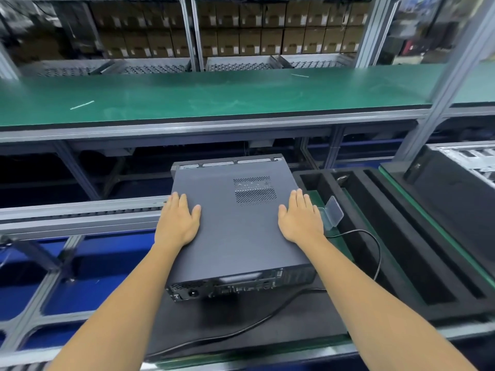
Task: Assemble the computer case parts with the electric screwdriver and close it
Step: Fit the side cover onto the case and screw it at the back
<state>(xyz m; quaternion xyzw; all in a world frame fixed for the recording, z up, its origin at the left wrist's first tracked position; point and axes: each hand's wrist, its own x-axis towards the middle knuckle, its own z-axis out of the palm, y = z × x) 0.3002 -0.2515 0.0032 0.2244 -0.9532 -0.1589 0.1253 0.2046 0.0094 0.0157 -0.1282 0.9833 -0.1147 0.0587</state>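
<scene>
Both hands lie flat on the lid of the computer case point(235, 226), fingers straight and close together, gripping nothing. The left hand point(176, 223) presses near the lid's left edge, the right hand point(301, 219) near its right edge. Between the 2 hands sits a perforated vent point(254, 190). The case rests on a dark mat point(241, 325) on the surface. A black cable point(376, 253) curls right of the right fingers, its far end hidden behind the case. Black foam trays point(388, 236) crowd the right side.
</scene>
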